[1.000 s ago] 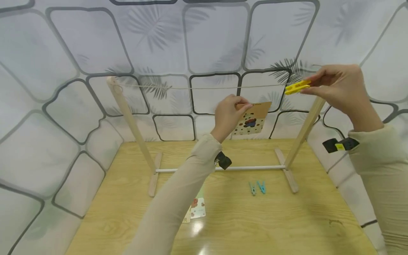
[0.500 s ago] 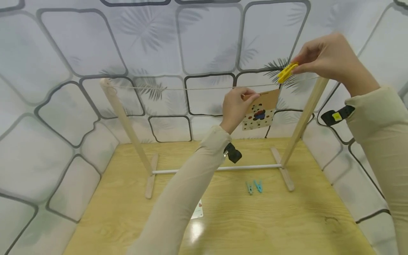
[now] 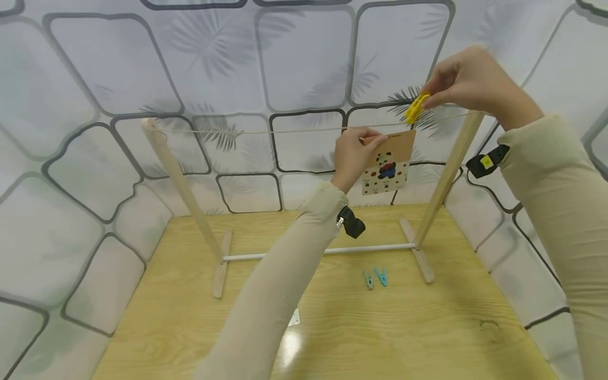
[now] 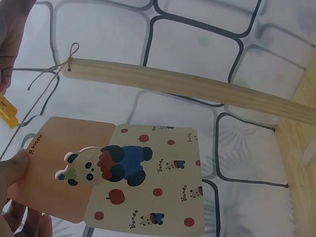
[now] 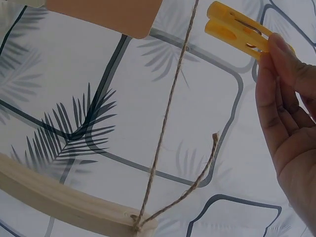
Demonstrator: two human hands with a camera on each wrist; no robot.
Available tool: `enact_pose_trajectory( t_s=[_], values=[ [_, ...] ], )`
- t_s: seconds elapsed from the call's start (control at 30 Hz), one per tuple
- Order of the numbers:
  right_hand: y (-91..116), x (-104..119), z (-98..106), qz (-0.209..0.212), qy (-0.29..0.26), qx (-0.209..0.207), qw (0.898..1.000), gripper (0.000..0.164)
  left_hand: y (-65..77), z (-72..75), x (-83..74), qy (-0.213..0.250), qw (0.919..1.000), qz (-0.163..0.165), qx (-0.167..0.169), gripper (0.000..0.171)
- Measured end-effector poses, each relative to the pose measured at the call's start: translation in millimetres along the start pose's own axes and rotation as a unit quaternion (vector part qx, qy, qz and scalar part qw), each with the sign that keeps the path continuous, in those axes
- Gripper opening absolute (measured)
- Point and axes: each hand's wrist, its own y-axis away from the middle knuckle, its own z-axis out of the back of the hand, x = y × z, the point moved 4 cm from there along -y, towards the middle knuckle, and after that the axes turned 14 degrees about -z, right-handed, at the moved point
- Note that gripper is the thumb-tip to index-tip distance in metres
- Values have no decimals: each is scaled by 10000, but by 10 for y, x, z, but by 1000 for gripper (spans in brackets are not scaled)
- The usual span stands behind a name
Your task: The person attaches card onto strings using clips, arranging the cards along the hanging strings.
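My left hand (image 3: 353, 154) pinches the top edge of a panda card (image 3: 387, 163), orange above and cream with red dots below. The card hangs upright just under a thin twine line (image 3: 304, 130). Between thumb and fingers, my right hand (image 3: 470, 79) holds a yellow clothespin (image 3: 417, 108) by its handle end, its nose tilted down toward the twine above the card's right corner. In the right wrist view the clothespin (image 5: 237, 29) is apart from the twine (image 5: 168, 108) and from the card (image 5: 111, 15).
The twine runs between a left wooden post (image 3: 182, 184) and a right wooden post (image 3: 448, 179), joined low by a white rod (image 3: 370, 249). Two blue-toned clothespins (image 3: 381, 276) lie on the wooden table (image 3: 404, 332). Part of another card (image 3: 295, 317) shows beside my left forearm.
My left hand has raised the panda card closer to the twine and moved it slightly right. My right hand has moved up and left, tipping the clothespin from nearly level to nose-down.
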Motion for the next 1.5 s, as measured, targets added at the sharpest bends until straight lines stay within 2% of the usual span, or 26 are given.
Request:
enact_pose_trajectory(
  t_s=[0.13,0.3,0.47,0.63,0.83,1.1,1.33,1.5],
  values=[
    [-15,37,3,27,-4,147,9999,11,-21,2,2,-57,10000,71,-17,24],
    [-50,59,18,-31,125,339,9993,11,-57,39,-43,-145,9999,-20,-65,24],
    [-79,91,24,87,508,358,9980,10,-90,74,-100,-274,9996,-103,43,26],
    [-100,121,-3,173,684,427,9966,8,-113,84,-147,-140,9997,-153,103,26],
    [-97,132,-37,96,593,593,9964,8,-121,85,-180,189,9996,-230,16,25],
    [-92,137,-72,-164,251,878,9957,13,-124,88,-197,135,9995,-303,-1,25],
    [-75,139,-121,-20,586,836,9948,14,-105,82,-197,71,9997,-214,35,25],
    [-71,123,-146,54,618,825,9947,15,-79,70,-183,-31,9998,-185,16,26]
  ],
)
